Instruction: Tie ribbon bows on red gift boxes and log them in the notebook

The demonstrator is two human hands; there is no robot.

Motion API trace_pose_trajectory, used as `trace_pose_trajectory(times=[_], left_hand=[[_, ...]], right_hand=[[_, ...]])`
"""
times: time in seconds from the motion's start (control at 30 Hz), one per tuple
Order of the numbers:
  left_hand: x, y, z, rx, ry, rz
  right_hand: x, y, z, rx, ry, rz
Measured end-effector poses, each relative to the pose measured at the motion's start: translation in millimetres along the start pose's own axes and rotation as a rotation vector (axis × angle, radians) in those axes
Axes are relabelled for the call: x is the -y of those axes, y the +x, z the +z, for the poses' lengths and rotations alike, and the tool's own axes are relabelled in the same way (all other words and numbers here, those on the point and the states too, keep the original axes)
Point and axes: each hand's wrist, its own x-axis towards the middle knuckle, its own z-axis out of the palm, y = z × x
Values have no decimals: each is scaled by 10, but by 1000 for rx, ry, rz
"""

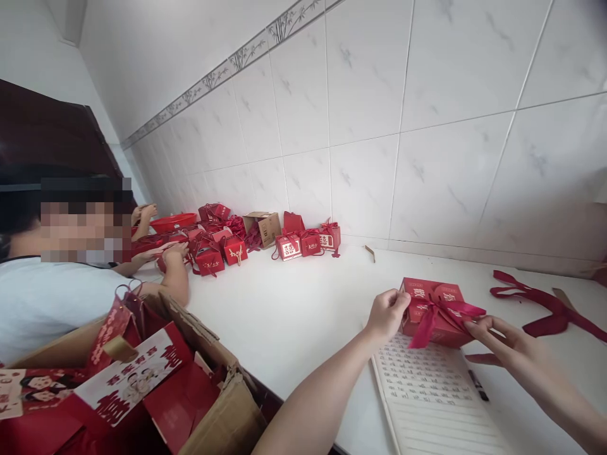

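Observation:
A small red gift box [429,302] with gold characters sits on the white table [294,309], partly on a lined paper sheet [427,392]. A red ribbon [443,313] is tied across its top. My left hand [387,313] pinches the box's left edge. My right hand [505,341] touches the box's right corner and the ribbon end with its fingertips.
A loose red ribbon [545,309] lies to the right. Several finished red boxes [289,245] and a small cardboard box [263,227] stand by the tiled wall. Another person [61,278] works at the left. An open carton [142,385] of red packaging is near me.

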Motion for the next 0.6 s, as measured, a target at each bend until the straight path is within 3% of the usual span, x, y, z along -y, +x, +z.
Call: trace_pose_trajectory(times=[0.13,0.6], left_hand=[[6,18,0,-4,21,12],[35,79,-29,4,32,39]], right_hand=[[-8,-3,-7,71,109,105],[167,-77,27,74,186,33]])
